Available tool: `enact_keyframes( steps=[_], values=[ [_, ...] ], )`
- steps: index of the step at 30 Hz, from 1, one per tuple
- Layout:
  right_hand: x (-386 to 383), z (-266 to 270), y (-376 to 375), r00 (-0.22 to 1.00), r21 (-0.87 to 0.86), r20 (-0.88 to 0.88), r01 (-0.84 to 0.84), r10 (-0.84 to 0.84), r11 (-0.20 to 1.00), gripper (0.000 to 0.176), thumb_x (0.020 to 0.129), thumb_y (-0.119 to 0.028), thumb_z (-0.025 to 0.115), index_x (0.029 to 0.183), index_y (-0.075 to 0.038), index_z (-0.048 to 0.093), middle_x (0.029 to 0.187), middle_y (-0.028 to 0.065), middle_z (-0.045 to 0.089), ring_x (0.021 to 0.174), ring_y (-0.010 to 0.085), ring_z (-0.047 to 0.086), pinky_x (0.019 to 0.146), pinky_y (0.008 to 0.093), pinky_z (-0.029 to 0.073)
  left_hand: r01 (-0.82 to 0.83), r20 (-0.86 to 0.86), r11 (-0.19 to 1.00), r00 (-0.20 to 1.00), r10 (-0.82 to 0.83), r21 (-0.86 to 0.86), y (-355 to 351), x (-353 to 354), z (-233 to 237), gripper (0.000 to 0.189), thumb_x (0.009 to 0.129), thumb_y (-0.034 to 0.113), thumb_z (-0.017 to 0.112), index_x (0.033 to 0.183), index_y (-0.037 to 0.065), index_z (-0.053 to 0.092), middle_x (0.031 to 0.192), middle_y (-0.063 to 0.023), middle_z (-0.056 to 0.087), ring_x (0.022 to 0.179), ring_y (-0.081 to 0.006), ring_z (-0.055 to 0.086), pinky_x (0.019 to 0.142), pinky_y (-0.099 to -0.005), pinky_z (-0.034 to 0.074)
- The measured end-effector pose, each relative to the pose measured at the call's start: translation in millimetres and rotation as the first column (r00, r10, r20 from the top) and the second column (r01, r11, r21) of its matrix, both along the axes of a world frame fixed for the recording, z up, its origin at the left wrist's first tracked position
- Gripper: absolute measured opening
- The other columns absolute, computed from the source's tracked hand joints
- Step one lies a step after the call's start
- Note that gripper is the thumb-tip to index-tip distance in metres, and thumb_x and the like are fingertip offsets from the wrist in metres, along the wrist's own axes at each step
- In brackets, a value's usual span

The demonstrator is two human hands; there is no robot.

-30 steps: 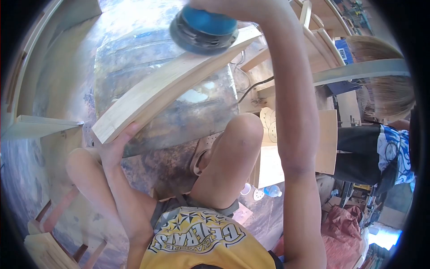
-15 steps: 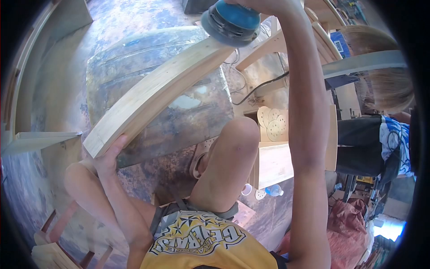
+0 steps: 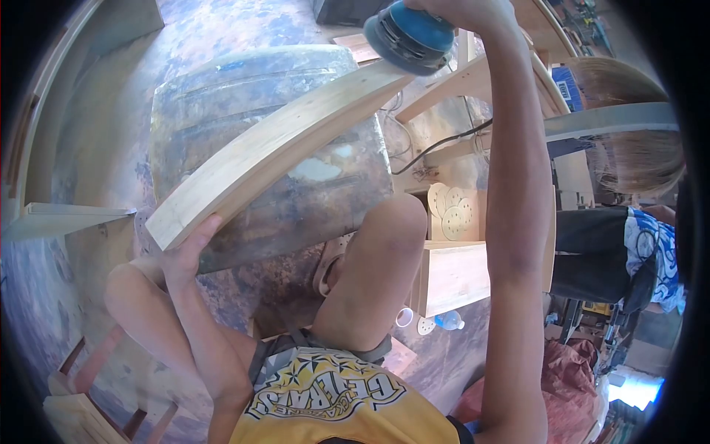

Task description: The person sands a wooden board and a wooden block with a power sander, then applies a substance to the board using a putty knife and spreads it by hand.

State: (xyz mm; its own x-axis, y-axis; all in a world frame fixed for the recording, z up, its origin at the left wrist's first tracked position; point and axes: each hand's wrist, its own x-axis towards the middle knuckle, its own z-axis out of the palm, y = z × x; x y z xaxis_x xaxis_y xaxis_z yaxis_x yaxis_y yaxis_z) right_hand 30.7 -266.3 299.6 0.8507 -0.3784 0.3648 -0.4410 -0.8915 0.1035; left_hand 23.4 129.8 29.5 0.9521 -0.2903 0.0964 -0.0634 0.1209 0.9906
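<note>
A pale curved wooden beam [image 3: 277,140] slants across a worn, stained support [image 3: 318,177] in front of my knees. My left hand [image 3: 188,248] is closed around its near lower-left end, with the thumb along the side. At the far upper-right end, a blue random orbital sander [image 3: 411,37] rests on the wood, its dark pad against the top face. My right hand [image 3: 473,13] grips the sander from above at the top edge of view; most of its fingers are cut off or hidden.
Round sanding discs [image 3: 451,211] stand in an open wooden box [image 3: 455,277] on the right. A plastic bottle [image 3: 449,320] and a cup [image 3: 404,317] lie near it. A black cable [image 3: 444,140] runs behind my right arm. Another person [image 3: 592,244] is at the far right.
The sander and my right hand have shifted slightly right and up in view. The beam's near end and my left hand also appear a little further right.
</note>
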Motion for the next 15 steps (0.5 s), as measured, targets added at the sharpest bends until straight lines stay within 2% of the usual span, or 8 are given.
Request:
enact_keyframes(
  steps=[4, 6, 7, 9, 10, 12, 13, 15],
  values=[
    [-5.9, 9.2, 26.2, 0.996, 0.011, -0.085, 0.016, -0.015, 1.0, 0.055, 0.068, -0.036, 0.078, 0.116, -0.011, 0.068, 0.104, 0.0182, 0.075, 0.101, 0.0343, 0.071, 0.085, 0.0435, 0.055, 0.003, 0.021, 0.999, 1.0, -0.004, 0.049, 0.8, 0.9, 0.6, 0.071, 0.071, 0.007, 0.09, 0.135, -0.005, 0.06, 0.125, -0.0135, 0.067, 0.116, -0.0221, 0.064, 0.103, -0.0364, 0.05],
    [-13.6, 15.1, 53.4, 0.987, 0.184, -0.102, -0.102, 0.122, 0.978, 0.051, 0.071, -0.03, 0.075, 0.116, -0.009, 0.068, 0.103, 0.0182, 0.075, 0.1, 0.035, 0.071, 0.085, 0.0441, 0.055, 0.006, 0.05, 0.999, 0.999, -0.009, 0.048, 0.8, -0.2, 0.7, 0.071, 0.071, 0.006, 0.09, 0.134, -0.005, 0.061, 0.125, -0.0132, 0.067, 0.115, -0.022, 0.064, 0.102, -0.0362, 0.05],
    [-14.4, 11.6, 62.3, 0.988, 0.185, -0.101, -0.095, 0.115, 0.978, 0.051, 0.071, -0.03, 0.075, 0.116, -0.009, 0.068, 0.103, 0.0182, 0.075, 0.1, 0.035, 0.071, 0.085, 0.0441, 0.055, -0.01, 0.045, 0.998, 0.999, 0.007, 0.059, 0.7, -0.9, 1.3, 0.07, 0.07, 0.006, 0.09, 0.133, -0.005, 0.062, 0.124, -0.0131, 0.068, 0.115, -0.0218, 0.064, 0.101, -0.036, 0.05],
    [-16.6, 4.5, 77.3, 0.974, 0.123, -0.013, -0.224, 0.227, 0.967, 0.043, 0.072, -0.022, 0.07, 0.112, -0.007, 0.068, 0.102, 0.0191, 0.074, 0.099, 0.035, 0.071, 0.084, 0.0446, 0.056, -0.01, 0.04, 0.997, 0.999, 0.007, 0.073, 1.9, -2.5, -0.2, 0.069, 0.07, 0.006, 0.09, 0.132, -0.005, 0.063, 0.123, -0.0129, 0.068, 0.114, -0.0217, 0.065, 0.101, -0.0359, 0.051],
    [-19.1, 6.4, 83.0, 0.976, 0.121, -0.011, -0.213, 0.216, 0.97, 0.043, 0.072, -0.022, 0.07, 0.112, -0.007, 0.068, 0.102, 0.0191, 0.074, 0.099, 0.035, 0.071, 0.084, 0.0446, 0.056, -0.019, 0.026, 0.997, 1.0, 0.017, 0.069, 3.1, -1.5, -0.8, 0.068, 0.07, 0.006, 0.09, 0.131, -0.006, 0.063, 0.123, -0.0128, 0.069, 0.113, -0.0215, 0.065, 0.1, -0.0357, 0.051],
    [-22.5, 16.8, 90.0, 0.97, 0.191, -0.105, -0.199, 0.221, 0.961, 0.042, 0.071, -0.016, 0.065, 0.112, -0.008, 0.069, 0.102, 0.0201, 0.074, 0.099, 0.0362, 0.071, 0.085, 0.0456, 0.056, -0.021, 0.026, 0.998, 0.999, 0.02, 0.056, 1.4, -1.1, -0.7, 0.067, 0.071, 0.006, 0.09, 0.131, -0.006, 0.063, 0.122, -0.0126, 0.069, 0.113, -0.0214, 0.065, 0.1, -0.0354, 0.051],
    [-22.5, 12.8, 82.6, 0.972, 0.186, -0.098, -0.195, 0.215, 0.963, 0.042, 0.071, -0.016, 0.065, 0.112, -0.008, 0.069, 0.102, 0.0201, 0.074, 0.099, 0.0362, 0.071, 0.085, 0.0456, 0.056, -0.027, 0.024, 0.998, 0.999, 0.025, 0.064, 1.5, -2.7, 0.0, 0.066, 0.071, 0.007, 0.09, 0.13, -0.006, 0.064, 0.122, -0.0129, 0.069, 0.112, -0.0212, 0.065, 0.099, -0.0351, 0.052],
    [-19.2, 0.8, 64.4, 0.981, 0.078, 0.055, -0.188, 0.184, 0.979, 0.039, 0.071, -0.017, 0.066, 0.109, -0.008, 0.07, 0.101, 0.0202, 0.074, 0.099, 0.037, 0.071, 0.085, 0.0465, 0.056, -0.036, 0.028, 0.997, 0.999, 0.034, 0.066, -1.4, -2.9, 4.4, 0.065, 0.071, 0.007, 0.09, 0.129, -0.006, 0.064, 0.122, -0.0132, 0.069, 0.112, -0.0209, 0.065, 0.098, -0.0348, 0.052]
  ],
)
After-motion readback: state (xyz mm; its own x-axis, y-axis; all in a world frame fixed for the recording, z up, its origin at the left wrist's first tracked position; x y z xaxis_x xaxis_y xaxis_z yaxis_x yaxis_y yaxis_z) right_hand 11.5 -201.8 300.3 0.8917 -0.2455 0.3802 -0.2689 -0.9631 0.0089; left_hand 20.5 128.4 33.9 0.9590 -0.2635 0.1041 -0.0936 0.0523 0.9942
